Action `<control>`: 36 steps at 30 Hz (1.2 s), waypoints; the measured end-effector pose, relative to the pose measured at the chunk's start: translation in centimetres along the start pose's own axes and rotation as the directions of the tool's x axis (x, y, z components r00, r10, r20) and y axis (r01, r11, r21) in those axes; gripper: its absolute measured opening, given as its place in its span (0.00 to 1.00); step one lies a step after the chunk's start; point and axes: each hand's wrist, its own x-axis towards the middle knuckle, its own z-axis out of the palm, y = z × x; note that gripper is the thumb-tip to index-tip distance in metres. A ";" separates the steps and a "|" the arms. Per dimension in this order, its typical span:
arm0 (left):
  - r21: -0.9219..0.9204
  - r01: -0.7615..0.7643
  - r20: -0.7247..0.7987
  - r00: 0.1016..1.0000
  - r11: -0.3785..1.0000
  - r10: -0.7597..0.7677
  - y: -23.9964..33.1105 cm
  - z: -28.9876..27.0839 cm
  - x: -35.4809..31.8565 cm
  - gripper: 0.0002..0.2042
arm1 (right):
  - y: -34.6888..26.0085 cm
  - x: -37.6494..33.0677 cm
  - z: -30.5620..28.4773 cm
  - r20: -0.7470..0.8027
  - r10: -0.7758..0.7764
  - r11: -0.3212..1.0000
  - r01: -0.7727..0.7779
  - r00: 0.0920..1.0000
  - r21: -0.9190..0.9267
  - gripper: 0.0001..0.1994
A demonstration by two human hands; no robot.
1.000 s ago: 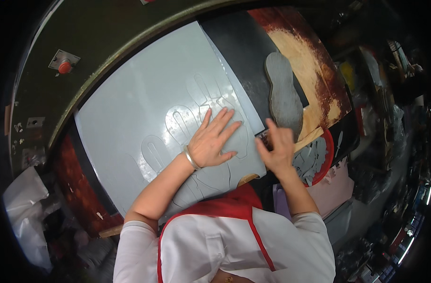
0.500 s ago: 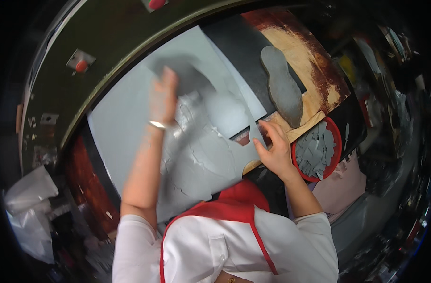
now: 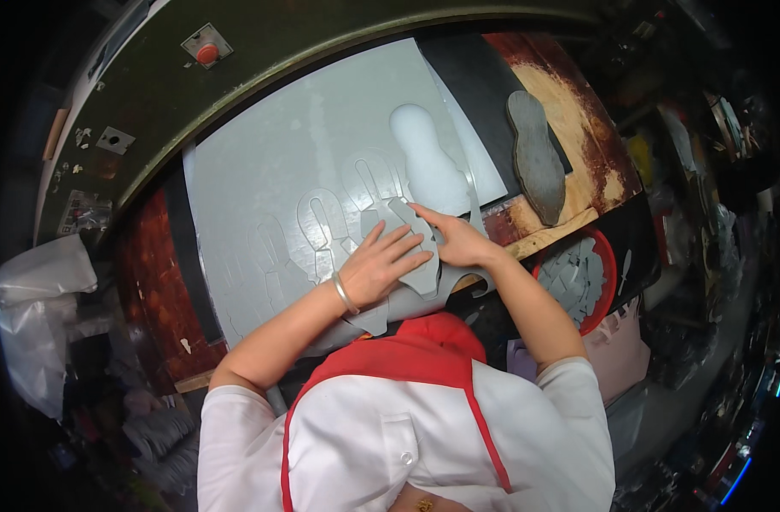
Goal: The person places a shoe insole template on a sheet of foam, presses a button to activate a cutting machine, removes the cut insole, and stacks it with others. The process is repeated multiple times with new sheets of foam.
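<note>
A large grey sheet [image 3: 262,154] with several cut outlines of elongated, looped shapes lies in front of me. My left hand [image 3: 375,266] rests with fingers spread on a grey cut piece [image 3: 422,277] near the sheet's front edge. My right hand [image 3: 458,241] grips that piece's right side, its index finger stretched along the edge and the other fingers curled. Part of the piece is hidden under my hands. Just beyond them, a sole-shaped opening [image 3: 424,158] in the sheet shows white below. A narrow grey offcut strip [image 3: 477,200] runs beside my right hand.
A dark sole-shaped block [image 3: 539,158] lies on the worn wooden board [image 3: 590,128] at right. Nearer stands a red bowl [image 3: 610,269] of grey scraps. A dark green machine beam with a red button [image 3: 206,54] spans the far side. Plastic bags [image 3: 44,282] are at left.
My left hand has come back toward me from the far part of the sheet, where it held a blurred dark-grey piece. My right hand has moved left from the sheet's right edge to the cut piece.
</note>
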 end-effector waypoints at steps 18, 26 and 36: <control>-0.539 0.135 -0.727 0.423 0.831 -0.540 -10.5 -15.4 1.8 0.21 | -4.5 -4.4 3.3 -0.514 0.078 0.986 0.011 0.854 0.168 0.19; -0.539 -0.198 -0.808 0.395 0.818 -0.437 -11.9 -26.7 1.9 0.15 | -4.5 -2.0 10.2 -0.178 0.042 0.992 -0.020 0.983 0.123 0.36; 0.066 -0.311 0.070 0.949 0.948 0.307 -4.4 -2.3 -8.8 0.26 | 1.7 4.6 12.5 -0.021 -0.010 0.897 0.018 1.000 0.442 0.41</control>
